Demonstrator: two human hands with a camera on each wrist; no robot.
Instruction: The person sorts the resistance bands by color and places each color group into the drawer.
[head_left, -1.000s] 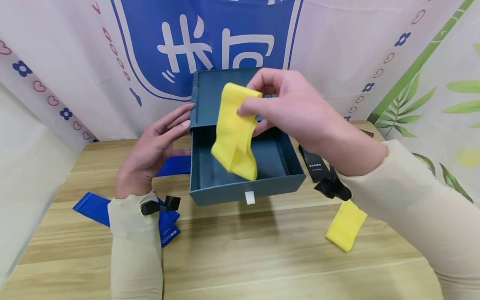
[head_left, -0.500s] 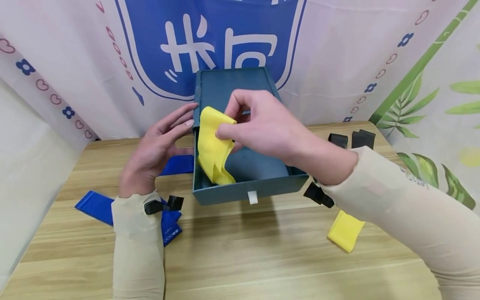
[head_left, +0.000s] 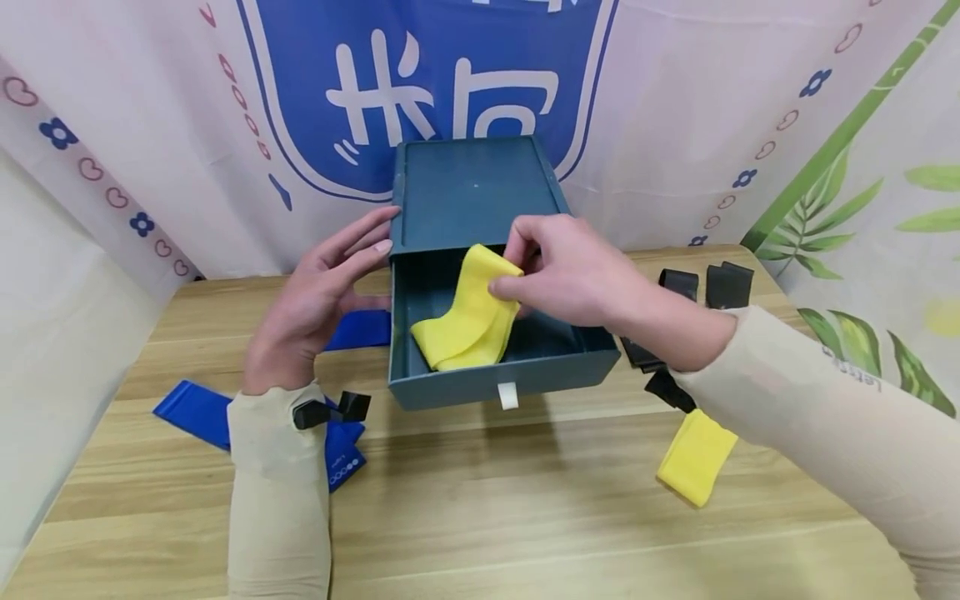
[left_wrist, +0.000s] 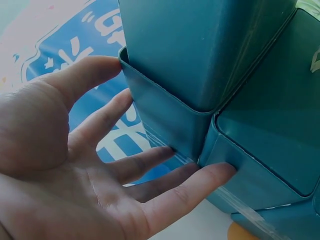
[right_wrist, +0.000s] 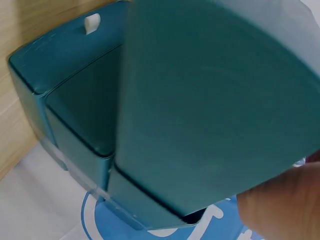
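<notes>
A yellow resistance band (head_left: 468, 321) stands folded inside the pulled-out drawer (head_left: 442, 390) of a dark teal drawer box (head_left: 480, 187). My right hand (head_left: 581, 271) pinches the band's upper end between thumb and fingers. In the right wrist view the extended drawer (right_wrist: 215, 110) fills the middle, and only part of my hand (right_wrist: 280, 205) shows at the lower right; the band is hidden there. With spread, nearly straight fingers, my left hand (head_left: 303, 304) touches the box's left side. The left wrist view has its fingertips against the box side (left_wrist: 170, 110).
Blue bands (head_left: 195, 412) lie left of the box, partly under my left sleeve. Another yellow band (head_left: 697, 458) lies on the wooden table (head_left: 510, 508) at right. Black bands (head_left: 727, 286) lie behind my right forearm. A printed curtain hangs right behind the box.
My right hand has lowered the yellow band from above the drawer into it, first leftward, then back to the right. My left hand keeps its place on the box.
</notes>
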